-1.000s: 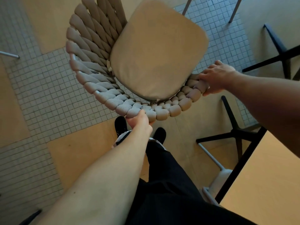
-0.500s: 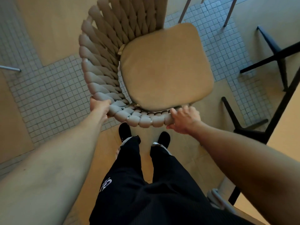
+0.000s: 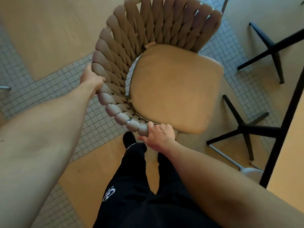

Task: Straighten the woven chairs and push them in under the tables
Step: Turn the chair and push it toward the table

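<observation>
A woven chair (image 3: 125, 51) with a thick beige rope back and a tan seat cushion (image 3: 174, 89) fills the middle of the head view, seen from above. My left hand (image 3: 92, 78) grips the curved rope rim on its left side. My right hand (image 3: 159, 135) grips the near end of the same rim, just below the cushion's front corner. The chair's open side faces right, toward a table with a light wooden top (image 3: 289, 155) and a black edge at the right.
Black cross-shaped table feet (image 3: 245, 129) stand on the floor right of the chair, with another black base (image 3: 269, 43) farther back. A white chair leg and foot (image 3: 246, 171) lie by the table edge. My legs in black trousers (image 3: 139, 186) stand right behind the chair. The floor is wood panels and small grey tiles.
The chair has turned, its back swinging away and to the right. My left hand slid along the rim to the left side; my right hand moved from the right end to the near end.
</observation>
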`<state>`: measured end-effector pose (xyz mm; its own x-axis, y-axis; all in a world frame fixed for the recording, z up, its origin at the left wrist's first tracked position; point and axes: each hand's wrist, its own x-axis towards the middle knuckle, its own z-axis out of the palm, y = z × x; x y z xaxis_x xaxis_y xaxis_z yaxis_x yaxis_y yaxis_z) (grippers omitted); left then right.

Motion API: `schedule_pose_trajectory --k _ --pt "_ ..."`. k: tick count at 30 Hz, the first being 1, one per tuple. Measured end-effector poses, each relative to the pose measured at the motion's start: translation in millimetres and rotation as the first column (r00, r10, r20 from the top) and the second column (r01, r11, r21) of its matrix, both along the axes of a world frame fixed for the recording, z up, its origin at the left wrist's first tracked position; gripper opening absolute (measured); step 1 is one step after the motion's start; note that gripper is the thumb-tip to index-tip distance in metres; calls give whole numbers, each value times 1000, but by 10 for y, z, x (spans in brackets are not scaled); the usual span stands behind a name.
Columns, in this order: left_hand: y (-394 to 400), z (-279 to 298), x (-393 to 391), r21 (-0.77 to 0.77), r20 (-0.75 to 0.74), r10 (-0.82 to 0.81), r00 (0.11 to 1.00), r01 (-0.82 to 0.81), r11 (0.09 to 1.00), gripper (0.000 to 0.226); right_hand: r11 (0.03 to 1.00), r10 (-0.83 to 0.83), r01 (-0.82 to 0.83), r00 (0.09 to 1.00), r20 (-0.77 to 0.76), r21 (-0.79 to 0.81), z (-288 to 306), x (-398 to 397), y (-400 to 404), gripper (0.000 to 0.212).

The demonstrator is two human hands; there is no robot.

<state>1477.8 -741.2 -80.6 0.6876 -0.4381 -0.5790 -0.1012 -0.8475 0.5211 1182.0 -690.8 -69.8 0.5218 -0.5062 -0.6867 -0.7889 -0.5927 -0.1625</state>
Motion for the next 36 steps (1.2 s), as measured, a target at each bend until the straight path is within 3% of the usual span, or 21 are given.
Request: schedule_pose_trajectory --k 7,12,14,19,29,36 --pt "-10 53 80 73 -39 -49 998 51 996 67 999 -47 48 996 -82 9 33 14 -30 69" --pt "-3 223 144 141 11 -206 978 203 969 71 983 -181 183 979 -93 20 180 51 -183 77" --pt "24 385 110 155 60 -292 954 280 947 64 969 -243 245 968 -67 18 237 48 -243 75" --pt "96 568 183 125 114 -453 884 439 890 77 957 -291 291 956 -20 -5 279 130 -355 84" --pt "212 801 461 131 118 -603 789 589 797 69 931 -366 366 930 45 5 471 601 -350 89" --pt "99 840 1030 145 116 -772 625 758 636 73 881 -472 471 881 38 42 534 1243 -210 90"
